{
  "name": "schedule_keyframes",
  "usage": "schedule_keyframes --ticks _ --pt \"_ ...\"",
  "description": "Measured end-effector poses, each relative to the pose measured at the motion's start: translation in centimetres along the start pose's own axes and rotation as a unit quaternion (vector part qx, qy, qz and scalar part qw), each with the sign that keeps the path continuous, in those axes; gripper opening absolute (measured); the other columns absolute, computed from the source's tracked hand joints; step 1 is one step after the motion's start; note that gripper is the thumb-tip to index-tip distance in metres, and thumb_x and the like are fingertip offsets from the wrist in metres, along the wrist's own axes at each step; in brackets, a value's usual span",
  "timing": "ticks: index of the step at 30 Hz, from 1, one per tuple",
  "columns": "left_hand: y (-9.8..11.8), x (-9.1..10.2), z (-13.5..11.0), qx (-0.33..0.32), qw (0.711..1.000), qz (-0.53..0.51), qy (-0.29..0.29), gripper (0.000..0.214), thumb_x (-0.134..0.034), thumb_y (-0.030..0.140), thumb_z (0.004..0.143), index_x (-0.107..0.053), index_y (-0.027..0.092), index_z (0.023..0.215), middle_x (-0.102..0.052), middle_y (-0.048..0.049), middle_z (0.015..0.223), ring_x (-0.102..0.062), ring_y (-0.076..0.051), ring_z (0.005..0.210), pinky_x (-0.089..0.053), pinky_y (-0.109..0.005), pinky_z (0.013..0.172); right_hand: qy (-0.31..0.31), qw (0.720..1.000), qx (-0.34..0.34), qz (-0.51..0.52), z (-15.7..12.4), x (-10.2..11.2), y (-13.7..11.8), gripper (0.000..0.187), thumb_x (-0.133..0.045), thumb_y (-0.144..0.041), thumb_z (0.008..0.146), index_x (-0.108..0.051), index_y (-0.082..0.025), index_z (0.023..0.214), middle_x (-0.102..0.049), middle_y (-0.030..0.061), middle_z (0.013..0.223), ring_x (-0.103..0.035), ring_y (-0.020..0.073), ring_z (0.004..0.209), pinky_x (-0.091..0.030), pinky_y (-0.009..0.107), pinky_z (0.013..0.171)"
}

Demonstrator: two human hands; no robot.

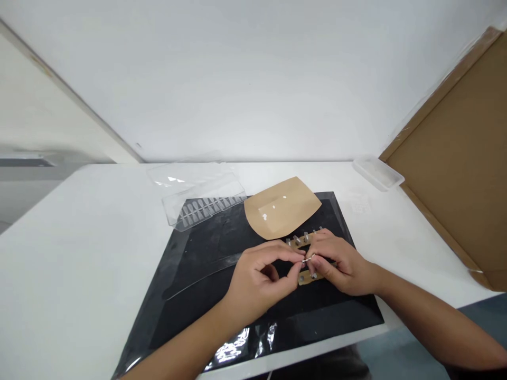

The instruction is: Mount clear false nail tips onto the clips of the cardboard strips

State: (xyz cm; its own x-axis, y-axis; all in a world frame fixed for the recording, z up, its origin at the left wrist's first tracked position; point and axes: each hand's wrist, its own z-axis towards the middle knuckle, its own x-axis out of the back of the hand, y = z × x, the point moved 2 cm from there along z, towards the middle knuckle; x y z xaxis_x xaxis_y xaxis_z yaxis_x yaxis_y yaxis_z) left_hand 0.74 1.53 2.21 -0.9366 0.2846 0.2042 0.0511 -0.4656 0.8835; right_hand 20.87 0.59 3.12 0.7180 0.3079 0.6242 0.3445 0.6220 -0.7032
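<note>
My left hand [257, 282] and right hand [336, 264] both closed, pinching thin silver piece [308, 259]; brown card strip with metal clips [304, 240] just under fingertips, long axis 9-to-3, right hand nearer.

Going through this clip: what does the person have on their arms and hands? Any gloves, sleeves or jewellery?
The left hand and right hand are bare, with no gloves, rings or watch in view, and both forearms are uncovered. A dark sleeve may begin near the right elbow, but little of it shows.
</note>
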Motion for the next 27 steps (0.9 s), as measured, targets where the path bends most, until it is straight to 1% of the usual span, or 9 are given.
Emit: schedule_keyframes --ticks 3,5,9,12,16,20,27 --pt "0.03 -0.01 0.03 0.011 1.0 -0.008 -0.001 0.01 -0.075 0.011 0.084 -0.082 0.016 0.088 -0.082 -0.0086 0.088 -0.072 -0.011 0.058 -0.046 -0.01 0.035 0.0 1.0 0.004 -0.012 -0.02 -0.04 -0.02 0.043 -0.034 -0.04 0.115 -0.057 -0.021 0.083 -0.061 -0.0008 0.073 -0.054 0.016 0.074 -0.038 0.037 0.084" --pt "0.09 -0.03 0.03 0.018 1.0 -0.019 -0.005 0.01 -0.075 0.011 0.084 -0.082 0.016 0.089 -0.081 -0.0084 0.089 -0.072 -0.011 0.058 -0.047 -0.01 0.035 0.004 0.999 0.015 -0.03 -0.04 0.03 -0.03 0.04 -0.037 -0.037 0.114 -0.057 -0.021 0.084 -0.061 -0.0009 0.073 -0.054 0.0161 0.073 -0.037 0.036 0.082" --pt "0.2 -0.04 0.0 0.019 0.999 -0.035 -0.016 0.012 -0.073 0.011 0.086 -0.083 0.016 0.091 -0.081 -0.009 0.094 -0.07 -0.009 0.055 -0.049 -0.011 0.035 0.021 0.994 0.065 -0.079 -0.15 0.22 0.03 0.027 -0.044 -0.029 0.109 -0.058 -0.021 0.087 -0.06 -0.0009 0.071 -0.054 0.017 0.073 -0.036 0.035 0.079" --pt "0.19 -0.01 -0.04 0.009 0.999 -0.029 -0.017 0.013 -0.073 0.01 0.087 -0.083 0.016 0.093 -0.082 -0.0095 0.096 -0.07 -0.009 0.056 -0.051 -0.011 0.036 0.034 0.989 0.088 -0.11 -0.27 0.25 0.14 0.024 -0.046 -0.025 0.106 -0.057 -0.021 0.085 -0.059 -0.0008 0.07 -0.052 0.0172 0.071 -0.035 0.035 0.076" --pt "0.12 0.02 -0.1 -0.011 1.0 -0.022 -0.014 0.014 -0.073 0.01 0.088 -0.083 0.017 0.095 -0.082 -0.0094 0.096 -0.074 -0.011 0.061 -0.051 -0.011 0.037 0.044 0.989 0.082 -0.113 -0.4 0.13 0.23 0.021 -0.048 -0.024 0.105 -0.059 -0.021 0.087 -0.061 -0.0007 0.071 -0.053 0.017 0.071 -0.035 0.035 0.076" --pt "0.08 0.04 -0.09 -0.013 1.0 -0.013 -0.015 0.015 -0.073 0.01 0.088 -0.083 0.017 0.096 -0.082 -0.0096 0.096 -0.077 -0.014 0.07 -0.052 -0.01 0.038 0.047 0.992 0.067 -0.094 -0.46 0.06 0.19 0.02 -0.049 -0.025 0.106 -0.061 -0.021 0.09 -0.063 -0.0004 0.074 -0.055 0.0169 0.074 -0.036 0.036 0.077" --pt "0.35 -0.06 -0.01 -0.05 0.998 0.026 -0.005 0.011 -0.073 0.009 0.086 -0.081 0.016 0.09 -0.081 -0.0107 0.094 -0.077 -0.015 0.071 -0.051 -0.01 0.04 0.031 0.996 0.058 -0.057 -0.2 -0.05 -0.08 0.029 -0.044 -0.03 0.109 -0.06 -0.021 0.086 -0.06 -0.0006 0.07 -0.055 0.017 0.073 -0.038 0.036 0.078"
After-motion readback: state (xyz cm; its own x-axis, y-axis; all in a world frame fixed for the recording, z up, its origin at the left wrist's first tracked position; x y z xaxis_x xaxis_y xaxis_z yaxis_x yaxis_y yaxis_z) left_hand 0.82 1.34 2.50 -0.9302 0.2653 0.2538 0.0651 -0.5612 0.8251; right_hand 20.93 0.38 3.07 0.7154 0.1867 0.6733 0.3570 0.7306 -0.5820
